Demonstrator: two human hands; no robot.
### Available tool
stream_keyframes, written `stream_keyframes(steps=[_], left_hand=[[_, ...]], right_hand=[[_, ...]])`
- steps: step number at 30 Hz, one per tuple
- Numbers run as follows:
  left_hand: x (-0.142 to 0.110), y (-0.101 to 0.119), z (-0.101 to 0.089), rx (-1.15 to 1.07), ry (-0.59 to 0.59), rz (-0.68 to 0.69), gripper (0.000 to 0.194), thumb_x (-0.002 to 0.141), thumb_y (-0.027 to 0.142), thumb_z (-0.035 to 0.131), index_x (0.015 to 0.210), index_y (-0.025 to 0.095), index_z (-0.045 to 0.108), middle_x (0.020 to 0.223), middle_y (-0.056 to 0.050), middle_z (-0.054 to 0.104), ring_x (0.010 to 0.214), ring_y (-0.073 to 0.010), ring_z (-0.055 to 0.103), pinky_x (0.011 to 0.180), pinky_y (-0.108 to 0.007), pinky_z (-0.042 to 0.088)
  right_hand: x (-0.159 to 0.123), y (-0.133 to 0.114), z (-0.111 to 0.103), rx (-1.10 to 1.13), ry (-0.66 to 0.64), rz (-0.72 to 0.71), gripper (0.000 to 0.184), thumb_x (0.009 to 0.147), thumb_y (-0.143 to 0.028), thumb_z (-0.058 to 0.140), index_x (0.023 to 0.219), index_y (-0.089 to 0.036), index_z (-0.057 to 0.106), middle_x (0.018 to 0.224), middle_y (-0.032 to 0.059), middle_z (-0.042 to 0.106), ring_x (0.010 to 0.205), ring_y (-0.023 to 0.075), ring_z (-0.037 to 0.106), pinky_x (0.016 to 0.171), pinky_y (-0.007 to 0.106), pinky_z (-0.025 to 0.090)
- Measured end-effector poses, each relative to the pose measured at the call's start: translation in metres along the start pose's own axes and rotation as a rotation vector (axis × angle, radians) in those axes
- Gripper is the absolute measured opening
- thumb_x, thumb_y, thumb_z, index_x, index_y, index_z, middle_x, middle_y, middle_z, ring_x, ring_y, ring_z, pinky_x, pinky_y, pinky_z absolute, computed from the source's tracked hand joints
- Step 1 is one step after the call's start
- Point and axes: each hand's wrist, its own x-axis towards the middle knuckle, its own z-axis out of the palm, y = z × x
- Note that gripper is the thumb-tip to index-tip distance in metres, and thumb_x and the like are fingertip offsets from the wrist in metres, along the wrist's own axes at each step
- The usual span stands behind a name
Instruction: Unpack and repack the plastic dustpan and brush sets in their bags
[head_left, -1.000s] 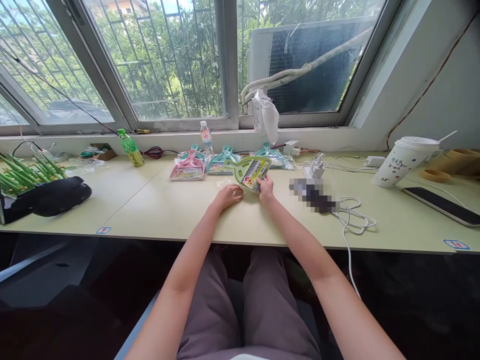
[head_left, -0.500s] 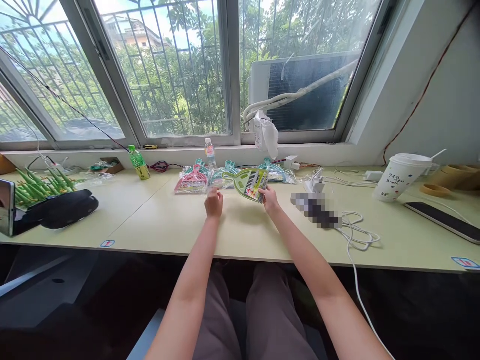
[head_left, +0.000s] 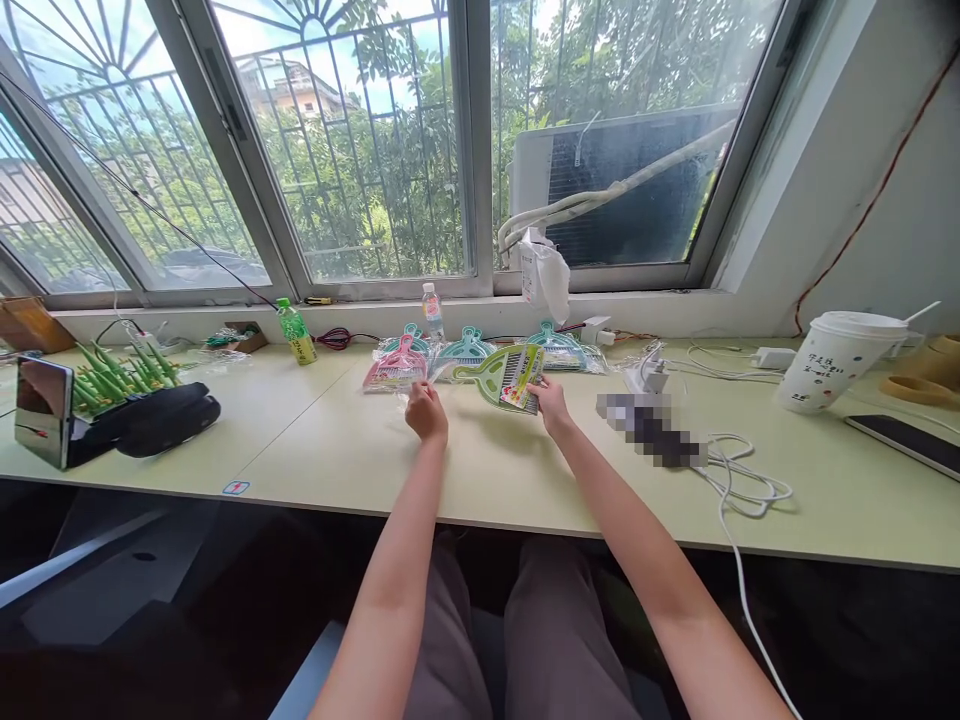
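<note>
My right hand (head_left: 551, 403) grips a green dustpan (head_left: 491, 378) by its wide edge, above the table. A small brush and a printed card (head_left: 520, 380) lie against the pan, and its handle points left. My left hand (head_left: 427, 412) is closed in a pinch just left of the dustpan handle; what its fingers hold is hidden, though a faint clear film shows near them. Behind the hands lie a pink dustpan set (head_left: 397, 368) in clear wrap and wrapped teal dustpan sets (head_left: 466, 350), (head_left: 559, 350).
A green-labelled bottle (head_left: 297, 332) and a clear bottle (head_left: 433, 312) stand near the window. On the left are a propped phone (head_left: 45, 412) and a black pouch (head_left: 169, 420). To the right are white cables (head_left: 750, 480), a white cup (head_left: 840, 365) and a dark flat device (head_left: 907, 445).
The whole view has shifted slightly, so things appear farther right. The dustpan has turned a little and its card faces me more. My left hand stays pinched close to its handle.
</note>
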Motion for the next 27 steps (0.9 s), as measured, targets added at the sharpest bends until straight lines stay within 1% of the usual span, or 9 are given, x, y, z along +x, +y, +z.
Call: stream_keyframes(steps=[3,7,11,14,17,19,22,24,27], left_hand=[[0.001,0.000,-0.001,0.011,0.010,-0.030,0.030,0.097,0.024,0.032,0.116,0.017,0.054,0.108,-0.013,0.063,0.099,-0.0264,0.061,0.080,-0.034,0.044],[0.000,0.001,0.000,0.108,0.021,0.040,0.028,0.096,0.021,0.037,0.116,0.018,0.055,0.112,-0.015,0.059,0.110,-0.0293,0.053,0.090,-0.041,0.042],[-0.002,-0.001,0.003,0.234,-0.004,0.090,0.036,0.089,0.004,0.036,0.106,0.021,0.063,0.119,-0.014,0.053,0.116,-0.0279,0.048,0.095,-0.042,0.040],[-0.001,-0.005,0.010,0.297,-0.111,0.190,0.038,0.085,0.001,0.040,0.101,0.023,0.068,0.125,-0.010,0.054,0.121,-0.0242,0.045,0.108,-0.042,0.030],[0.001,-0.010,0.021,0.333,-0.286,0.278,0.035,0.087,0.009,0.044,0.106,0.026,0.068,0.126,-0.007,0.058,0.124,-0.0226,0.045,0.117,-0.046,0.017],[0.002,-0.013,0.028,0.335,-0.375,0.287,0.036,0.090,0.014,0.042,0.111,0.028,0.067,0.132,-0.005,0.056,0.131,-0.0225,0.041,0.119,-0.051,0.010],[0.003,-0.014,0.033,0.365,-0.457,0.259,0.041,0.091,0.017,0.037,0.123,0.028,0.061,0.151,-0.006,0.038,0.146,-0.0239,0.017,0.118,-0.057,0.004],[0.003,-0.013,0.033,0.390,-0.477,0.216,0.043,0.092,0.021,0.036,0.127,0.027,0.059,0.158,-0.005,0.025,0.149,-0.0268,0.004,0.116,-0.060,0.003],[0.002,-0.010,0.030,0.385,-0.504,0.163,0.046,0.092,0.026,0.037,0.135,0.030,0.053,0.160,-0.004,0.017,0.148,-0.0321,0.000,0.115,-0.063,0.003]], right_hand=[[0.005,0.003,-0.007,-0.062,0.024,-0.078,0.039,0.067,-0.013,0.064,0.106,-0.015,0.065,0.086,0.0047,0.073,0.077,0.0191,0.069,0.072,0.033,0.058],[0.005,0.006,-0.009,-0.236,0.089,-0.169,0.041,0.068,-0.017,0.063,0.109,-0.016,0.066,0.089,0.0058,0.073,0.081,0.0199,0.068,0.077,0.036,0.056],[0.001,0.004,-0.005,-0.273,0.080,-0.185,0.045,0.070,-0.021,0.063,0.115,-0.017,0.065,0.097,0.0078,0.072,0.083,0.0205,0.068,0.079,0.036,0.056],[-0.001,0.002,-0.003,-0.201,0.014,-0.171,0.047,0.070,-0.022,0.062,0.116,-0.017,0.064,0.102,0.0088,0.072,0.085,0.0216,0.068,0.078,0.037,0.056],[-0.001,0.001,-0.003,-0.150,-0.032,-0.146,0.046,0.068,-0.021,0.061,0.114,-0.016,0.065,0.104,0.0092,0.071,0.088,0.0228,0.068,0.079,0.038,0.056],[-0.001,0.002,-0.002,-0.142,-0.056,-0.134,0.045,0.067,-0.021,0.062,0.112,-0.016,0.065,0.106,0.0097,0.071,0.089,0.0236,0.067,0.080,0.039,0.056],[0.000,0.005,-0.001,-0.151,-0.103,-0.121,0.045,0.066,-0.022,0.063,0.111,-0.016,0.066,0.106,0.0101,0.070,0.090,0.0245,0.067,0.080,0.040,0.056],[0.000,0.007,-0.001,-0.157,-0.137,-0.121,0.047,0.065,-0.025,0.066,0.112,-0.016,0.065,0.104,0.0094,0.071,0.090,0.0246,0.067,0.079,0.040,0.056],[-0.001,0.007,0.000,-0.141,-0.171,-0.146,0.051,0.064,-0.028,0.070,0.114,-0.017,0.065,0.102,0.0082,0.072,0.088,0.0237,0.068,0.080,0.039,0.057]])
